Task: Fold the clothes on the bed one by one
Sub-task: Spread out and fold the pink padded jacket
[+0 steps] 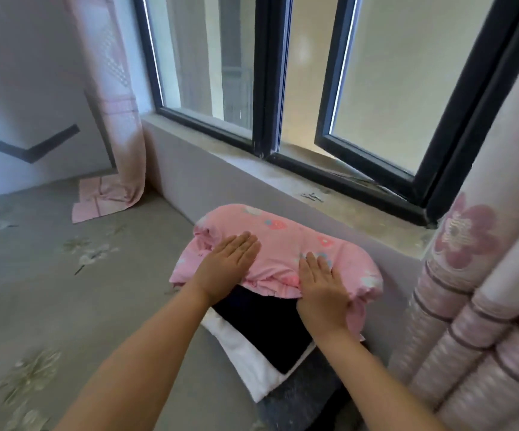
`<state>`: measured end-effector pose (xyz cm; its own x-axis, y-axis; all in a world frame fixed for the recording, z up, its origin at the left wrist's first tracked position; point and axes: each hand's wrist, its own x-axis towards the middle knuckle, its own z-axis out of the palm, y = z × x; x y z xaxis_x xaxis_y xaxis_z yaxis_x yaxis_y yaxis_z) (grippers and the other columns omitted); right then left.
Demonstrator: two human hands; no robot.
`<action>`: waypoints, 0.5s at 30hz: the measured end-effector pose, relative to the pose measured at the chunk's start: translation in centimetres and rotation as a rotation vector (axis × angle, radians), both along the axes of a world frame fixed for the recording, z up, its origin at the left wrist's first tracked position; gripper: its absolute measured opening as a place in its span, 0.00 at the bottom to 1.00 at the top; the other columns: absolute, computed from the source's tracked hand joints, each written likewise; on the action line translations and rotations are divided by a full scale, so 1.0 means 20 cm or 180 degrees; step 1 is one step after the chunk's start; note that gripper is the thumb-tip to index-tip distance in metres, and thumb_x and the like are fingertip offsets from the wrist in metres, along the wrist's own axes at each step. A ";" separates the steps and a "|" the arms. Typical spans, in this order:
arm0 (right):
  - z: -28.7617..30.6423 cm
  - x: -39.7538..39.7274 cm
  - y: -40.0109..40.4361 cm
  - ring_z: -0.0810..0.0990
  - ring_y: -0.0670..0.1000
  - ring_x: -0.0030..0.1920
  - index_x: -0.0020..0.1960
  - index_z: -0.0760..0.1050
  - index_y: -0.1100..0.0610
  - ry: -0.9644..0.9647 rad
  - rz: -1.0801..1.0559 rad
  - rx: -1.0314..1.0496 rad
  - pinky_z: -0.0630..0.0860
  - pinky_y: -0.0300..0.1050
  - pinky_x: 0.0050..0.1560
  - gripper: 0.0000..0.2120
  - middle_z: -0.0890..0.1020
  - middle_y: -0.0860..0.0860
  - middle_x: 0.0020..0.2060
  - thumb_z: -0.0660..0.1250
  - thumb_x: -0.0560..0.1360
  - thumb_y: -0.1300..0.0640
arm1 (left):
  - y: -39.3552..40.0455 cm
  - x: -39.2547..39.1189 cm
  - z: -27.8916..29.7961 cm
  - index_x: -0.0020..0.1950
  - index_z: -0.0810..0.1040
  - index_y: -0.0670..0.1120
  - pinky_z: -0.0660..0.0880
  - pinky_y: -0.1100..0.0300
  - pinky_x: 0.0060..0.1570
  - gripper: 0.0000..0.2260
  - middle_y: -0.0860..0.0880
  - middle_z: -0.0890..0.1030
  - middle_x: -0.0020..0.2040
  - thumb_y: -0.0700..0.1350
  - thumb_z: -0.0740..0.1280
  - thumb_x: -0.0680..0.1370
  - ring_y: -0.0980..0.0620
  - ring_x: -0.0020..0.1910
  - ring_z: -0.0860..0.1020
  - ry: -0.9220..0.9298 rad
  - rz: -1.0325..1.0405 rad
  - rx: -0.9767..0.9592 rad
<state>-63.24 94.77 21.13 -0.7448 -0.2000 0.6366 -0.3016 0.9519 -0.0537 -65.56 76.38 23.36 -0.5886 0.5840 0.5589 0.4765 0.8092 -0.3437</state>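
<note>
Head view: a folded pink garment (278, 253) is seen lying on top of a stack of folded clothes on the bed (65, 306), close under the window sill (329, 188). Beneath it a dark garment (261, 328), a white garment (245, 362) and a grey garment (298, 396) are stacked. The left hand (228, 264) is laid flat on the pink garment's left half, fingers straight; nothing is grasped. The right hand (323, 289) is pressed flat on the right half, its grip likewise released. The flat palms are judged to be smoothing and settling the fold so that the stack stays level. A pink cloth (96, 200) lies beside the curtain (118, 119), well apart.
</note>
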 end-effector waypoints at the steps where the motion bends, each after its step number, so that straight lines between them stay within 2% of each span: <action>1: 0.00 -0.04 0.01 0.83 0.63 0.42 0.44 0.82 0.66 -0.0066 -0.0069 -0.0052 0.79 0.59 0.35 0.20 0.84 0.61 0.43 0.61 0.55 0.71 | 0.02 -0.06 0.01 0.45 0.83 0.37 0.79 0.50 0.37 0.18 0.42 0.84 0.46 0.36 0.54 0.67 0.44 0.44 0.83 -0.0058 0.0003 -0.0081; 3: -0.03 -0.12 0.02 0.83 0.63 0.44 0.45 0.82 0.65 -0.0202 -0.0214 -0.0159 0.77 0.64 0.38 0.21 0.84 0.60 0.44 0.70 0.51 0.72 | 0.05 -0.19 0.01 0.46 0.83 0.38 0.79 0.50 0.37 0.18 0.42 0.84 0.47 0.36 0.55 0.67 0.44 0.44 0.83 -0.0191 0.0004 -0.0312; 5: -0.12 -0.17 0.00 0.83 0.61 0.45 0.45 0.82 0.63 -0.0507 -0.0293 -0.0254 0.75 0.67 0.40 0.29 0.84 0.58 0.44 0.76 0.43 0.71 | 0.05 -0.29 -0.03 0.45 0.83 0.39 0.79 0.51 0.37 0.16 0.43 0.84 0.47 0.36 0.58 0.67 0.44 0.44 0.83 -0.0437 -0.0026 -0.0586; 8: -0.26 -0.27 -0.01 0.84 0.59 0.43 0.42 0.83 0.62 -0.0833 -0.0452 -0.0385 0.75 0.67 0.39 0.31 0.85 0.56 0.42 0.78 0.37 0.69 | 0.07 -0.42 -0.13 0.42 0.84 0.41 0.80 0.55 0.36 0.17 0.45 0.84 0.45 0.38 0.56 0.66 0.47 0.43 0.83 -0.0782 -0.0091 -0.0981; 10: -0.34 -0.34 -0.02 0.84 0.60 0.43 0.42 0.83 0.63 -0.0839 -0.0497 -0.0510 0.74 0.69 0.40 0.29 0.85 0.56 0.42 0.76 0.39 0.71 | 0.06 -0.53 -0.21 0.41 0.85 0.42 0.79 0.56 0.36 0.18 0.46 0.85 0.45 0.39 0.54 0.66 0.47 0.43 0.83 -0.0867 -0.0210 -0.1024; 13: -0.41 -0.43 -0.06 0.83 0.62 0.45 0.45 0.82 0.64 -0.0561 -0.0568 -0.0710 0.70 0.72 0.44 0.27 0.84 0.57 0.44 0.68 0.45 0.74 | 0.05 -0.68 -0.26 0.43 0.84 0.42 0.80 0.53 0.37 0.16 0.45 0.84 0.46 0.38 0.56 0.69 0.44 0.44 0.83 -0.0517 -0.0460 -0.0777; 15: -0.46 -0.47 -0.09 0.81 0.63 0.50 0.49 0.81 0.64 -0.0854 -0.0572 -0.0687 0.69 0.73 0.48 0.31 0.83 0.58 0.49 0.73 0.45 0.73 | 0.03 -0.78 -0.33 0.49 0.81 0.44 0.79 0.50 0.40 0.15 0.45 0.84 0.48 0.37 0.55 0.75 0.43 0.47 0.82 -0.0266 -0.0599 -0.0698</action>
<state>-72.65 92.92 11.90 -0.9016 0.0662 0.4276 -0.0789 0.9465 -0.3129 -81.25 76.90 16.79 -0.4972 0.7887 0.3616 0.6452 0.6147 -0.4537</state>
